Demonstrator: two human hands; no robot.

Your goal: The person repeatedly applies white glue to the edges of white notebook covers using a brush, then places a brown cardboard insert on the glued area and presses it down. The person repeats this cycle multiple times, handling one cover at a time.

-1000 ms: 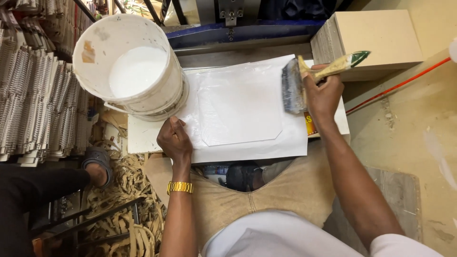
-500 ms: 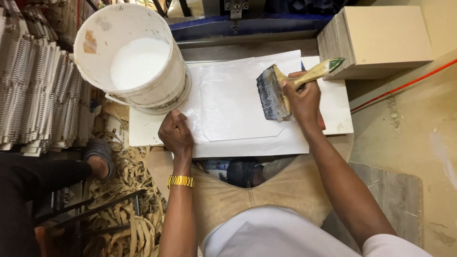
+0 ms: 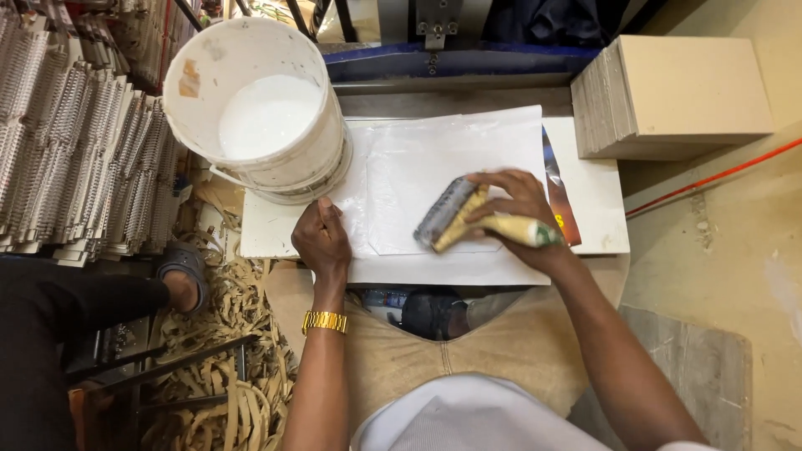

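A person seated at a low work board spreads white paste across a white sheet with a wide brush, seen from a head-worn camera. The right hand has its fingers curled tight around the brush handle, bristles laid flat on the sheet near its middle. The left hand presses down on the sheet's near left corner, fingers bent and gripping nothing, a gold watch at the wrist. The sheet lies flat on the board between the two hands, just beside a white bucket of paste at upper left. A stack of boards sits at upper right, bundles of wire binding at far left, paper trimmings on the floor. Judging by the wet sheen, even coverage would call for long flat strokes out to the edges while the pinning hand keeps the sheet from sliding.
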